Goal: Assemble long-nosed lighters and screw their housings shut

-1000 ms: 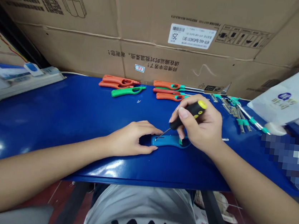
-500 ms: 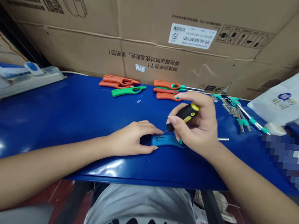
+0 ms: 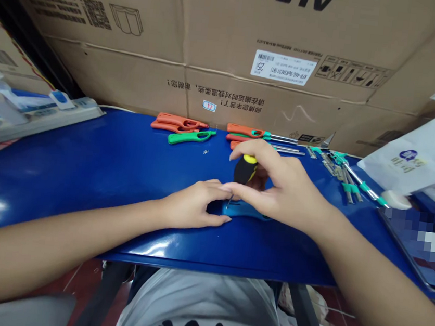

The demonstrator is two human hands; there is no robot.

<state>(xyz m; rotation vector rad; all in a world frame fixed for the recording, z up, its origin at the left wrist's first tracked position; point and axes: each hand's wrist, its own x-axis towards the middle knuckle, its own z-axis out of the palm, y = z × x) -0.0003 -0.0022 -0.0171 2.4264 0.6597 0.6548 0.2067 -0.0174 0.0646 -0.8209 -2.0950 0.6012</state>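
Observation:
A blue lighter (image 3: 244, 210) lies flat on the blue table in front of me, its right part hidden beneath my right hand. My left hand (image 3: 201, 206) grips its left end between thumb and fingers. In my right hand (image 3: 278, 183) is a short screwdriver (image 3: 245, 171) with a black and yellow handle, held nearly upright. Its thin shaft points down, and the tip meets the left part of the lighter's top face.
Orange lighter bodies (image 3: 178, 123) and a green one (image 3: 191, 136) lie at the back, beside orange lighters with metal tubes (image 3: 283, 139). Loose metal and green parts (image 3: 344, 172) are piled right. A large cardboard box (image 3: 215, 42) stands behind; a power strip (image 3: 69, 115) is left.
The screwdriver has swung from a slant to nearly upright, its tip still on the blue lighter. My right hand has shifted left over it. The camera view has tilted up slightly.

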